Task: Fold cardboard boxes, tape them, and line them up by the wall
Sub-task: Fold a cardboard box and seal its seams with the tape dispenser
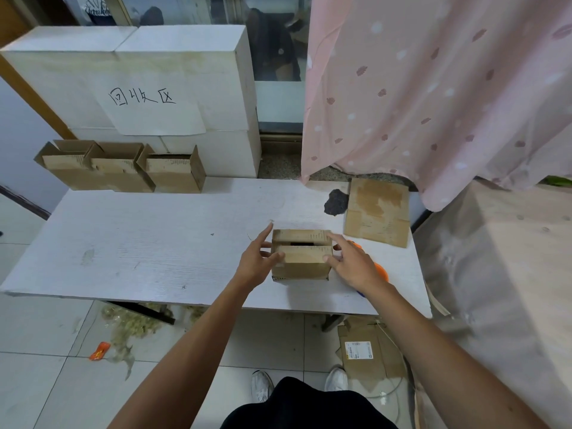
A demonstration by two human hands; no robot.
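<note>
Box (pixel 301 253): cardboard, right-of-centre on tabletop (pixel 139 243), top flaps folded in, dark slit between, untaped. Left hand (pixel 257 258), right hand (pixel 353 267): fingers straight and spread, pressing its left and right sides. Probably light, stiff, crushable; best held by side walls, flaps pinned.

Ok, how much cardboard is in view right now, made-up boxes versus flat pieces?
Open boxes in the back row: 3
Box being folded at the front: 1
Flat piece on the table: 1
Flat piece on the floor: 1
Total: 6
</note>
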